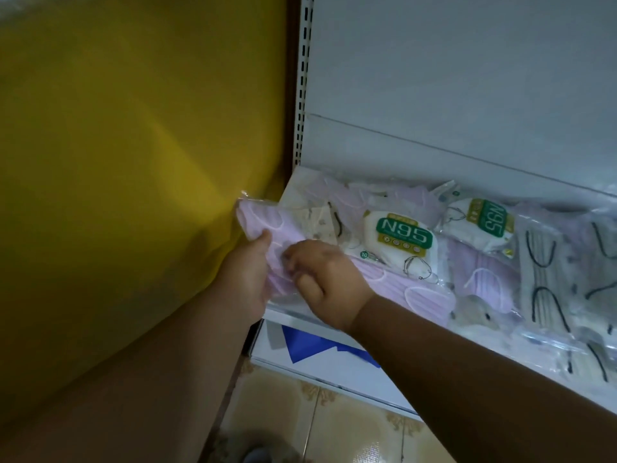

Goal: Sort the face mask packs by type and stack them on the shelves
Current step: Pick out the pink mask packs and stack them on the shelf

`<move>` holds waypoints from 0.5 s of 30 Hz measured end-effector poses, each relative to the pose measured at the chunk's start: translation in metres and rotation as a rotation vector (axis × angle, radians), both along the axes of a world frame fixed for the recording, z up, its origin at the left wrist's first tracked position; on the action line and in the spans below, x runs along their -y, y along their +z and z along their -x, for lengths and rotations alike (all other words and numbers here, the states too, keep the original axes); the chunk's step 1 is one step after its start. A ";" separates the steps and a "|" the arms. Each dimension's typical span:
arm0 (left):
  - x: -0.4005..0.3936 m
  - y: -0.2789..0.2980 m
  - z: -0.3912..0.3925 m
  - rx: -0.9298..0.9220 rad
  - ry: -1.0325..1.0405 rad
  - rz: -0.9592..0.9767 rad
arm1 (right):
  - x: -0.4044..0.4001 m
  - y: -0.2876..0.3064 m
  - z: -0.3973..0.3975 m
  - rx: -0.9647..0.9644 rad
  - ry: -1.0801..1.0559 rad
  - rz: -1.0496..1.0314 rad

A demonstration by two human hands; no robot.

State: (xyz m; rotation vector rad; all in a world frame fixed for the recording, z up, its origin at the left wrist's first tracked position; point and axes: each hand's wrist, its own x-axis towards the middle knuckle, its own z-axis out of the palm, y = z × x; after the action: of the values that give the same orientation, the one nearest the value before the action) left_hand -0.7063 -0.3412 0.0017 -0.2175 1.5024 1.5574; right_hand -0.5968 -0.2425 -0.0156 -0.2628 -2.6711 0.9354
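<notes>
Slippage is the risk: the pink mask pack [257, 225], gripped by the left hand [248, 279] and pinched by the right hand [325, 282] at the shelf's [334, 320] left end, overhangs the edge. Mixed packs are heaped there: two N95 packs [400, 238], pink ones, black-looped ones [544, 279].

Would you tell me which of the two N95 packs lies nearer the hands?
The left N95 pack, lying right beside the right hand; the other N95 pack sits farther right.
</notes>
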 end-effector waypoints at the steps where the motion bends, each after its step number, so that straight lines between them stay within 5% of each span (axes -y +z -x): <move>1: -0.001 -0.003 0.001 -0.098 -0.013 0.102 | -0.005 -0.002 0.003 0.003 -0.013 0.010; 4: -0.003 -0.015 0.001 -0.364 -0.068 0.334 | -0.028 -0.004 0.026 0.147 -0.233 -0.067; 10: -0.005 -0.031 0.011 -0.444 -0.097 0.337 | -0.087 -0.007 0.080 0.811 -0.392 -0.231; 15: -0.010 -0.040 0.018 -0.487 -0.129 0.387 | -0.111 -0.027 0.104 0.926 -0.398 -0.254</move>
State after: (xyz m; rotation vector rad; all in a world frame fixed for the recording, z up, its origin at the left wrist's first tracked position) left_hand -0.7244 -0.3316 -0.0384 0.0474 2.1536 1.2566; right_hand -0.7007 -0.1312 -0.0424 -1.3917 -3.2587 0.3667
